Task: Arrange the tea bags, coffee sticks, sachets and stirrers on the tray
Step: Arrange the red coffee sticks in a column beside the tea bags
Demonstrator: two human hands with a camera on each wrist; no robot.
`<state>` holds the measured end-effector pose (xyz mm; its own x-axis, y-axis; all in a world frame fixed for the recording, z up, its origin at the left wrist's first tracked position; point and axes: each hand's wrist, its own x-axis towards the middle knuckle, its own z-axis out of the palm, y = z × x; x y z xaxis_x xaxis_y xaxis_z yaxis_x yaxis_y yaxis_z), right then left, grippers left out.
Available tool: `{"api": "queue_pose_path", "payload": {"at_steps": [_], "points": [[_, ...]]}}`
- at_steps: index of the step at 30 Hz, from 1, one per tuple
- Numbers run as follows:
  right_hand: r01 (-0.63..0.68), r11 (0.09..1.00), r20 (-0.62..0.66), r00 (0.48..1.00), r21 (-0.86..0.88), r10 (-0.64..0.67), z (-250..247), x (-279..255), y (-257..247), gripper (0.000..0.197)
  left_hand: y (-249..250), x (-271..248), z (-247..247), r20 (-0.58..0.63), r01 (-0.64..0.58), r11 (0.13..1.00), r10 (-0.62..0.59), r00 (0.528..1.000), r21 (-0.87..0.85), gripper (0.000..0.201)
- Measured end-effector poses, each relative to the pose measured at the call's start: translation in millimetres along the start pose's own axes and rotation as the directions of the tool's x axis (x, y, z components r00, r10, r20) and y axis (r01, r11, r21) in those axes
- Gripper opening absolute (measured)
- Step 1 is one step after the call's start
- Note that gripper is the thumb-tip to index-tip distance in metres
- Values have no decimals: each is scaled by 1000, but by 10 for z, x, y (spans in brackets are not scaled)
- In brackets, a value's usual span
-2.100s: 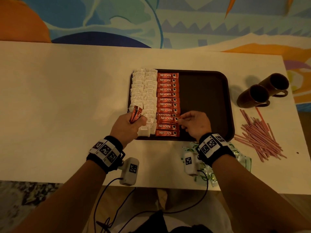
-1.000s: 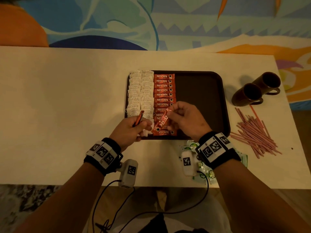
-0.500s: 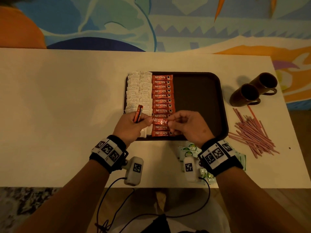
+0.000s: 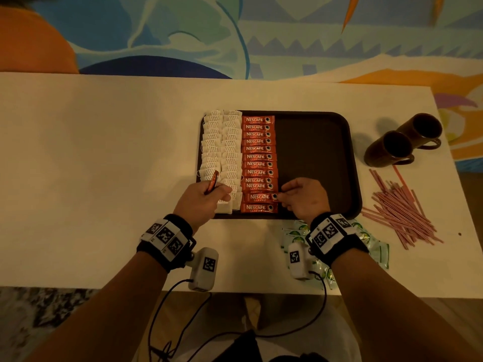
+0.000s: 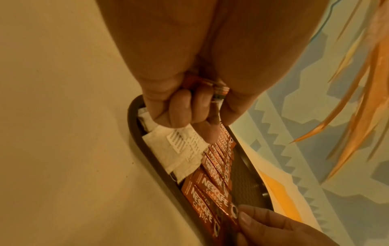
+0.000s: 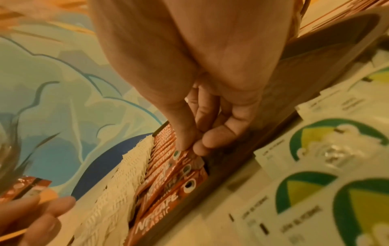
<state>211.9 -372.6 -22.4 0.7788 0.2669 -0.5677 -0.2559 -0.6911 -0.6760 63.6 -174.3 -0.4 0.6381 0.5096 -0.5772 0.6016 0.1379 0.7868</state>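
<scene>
A dark brown tray [image 4: 316, 152] holds two columns of white tea bags [image 4: 222, 147] and a column of red coffee sticks [image 4: 258, 152]. My left hand [image 4: 203, 202] hovers over the tray's near left corner and grips a red coffee stick [image 4: 212, 182] [image 5: 219, 93] upright in its curled fingers. My right hand [image 4: 303, 197] pinches the right end of a coffee stick [image 4: 260, 197] [image 6: 189, 159] lying second from the near end of the column. Green-and-white sachets [image 4: 376, 249] [image 6: 336, 149] lie under my right wrist. Pink stirrers [image 4: 400, 207] lie in a heap to the right.
Two brown mugs [image 4: 402, 139] lie on their sides at the right of the tray on the white table [image 4: 104, 165]. The tray's right half [image 4: 313, 142] is bare. A patterned rug [image 4: 261, 30] lies beyond the table's far edge.
My right hand took a coffee stick from my left hand, carried it over the column and laid it flat near the front. My left hand now holds fewer sticks and has stayed put.
</scene>
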Motion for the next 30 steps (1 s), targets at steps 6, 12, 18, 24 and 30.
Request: {"api": "queue_pose_path", "payload": {"at_steps": [6, 12, 18, 24, 30], "points": [[-28, 997, -55, 998, -73, 24, 106, 63, -7, 24, 13, -10, -33, 36, -20, 1000, 21, 999, -7, 19], [-19, 994, -108, 994, -104, 8, 136, 71, -13, 19, -10, 5, -53, 46, -26, 1000, 26, 999, 4, 20], [-43, 987, -122, 992, -154, 24, 137, 57, -63, 23, -5, 7, -36, 72, -27, 999, 26, 997, 20, 19], [176, 983, -24, 984, -61, -178, 37, -219, -330, 11, 76, -31, 63, 254, 12, 1000, -8, 967, -11, 25], [249, 959, 231, 934, 133, -274, 166, -442, -610, 27, 209, -143, 221, 450, -227, 964, 145, 881, 135, 18]]}}
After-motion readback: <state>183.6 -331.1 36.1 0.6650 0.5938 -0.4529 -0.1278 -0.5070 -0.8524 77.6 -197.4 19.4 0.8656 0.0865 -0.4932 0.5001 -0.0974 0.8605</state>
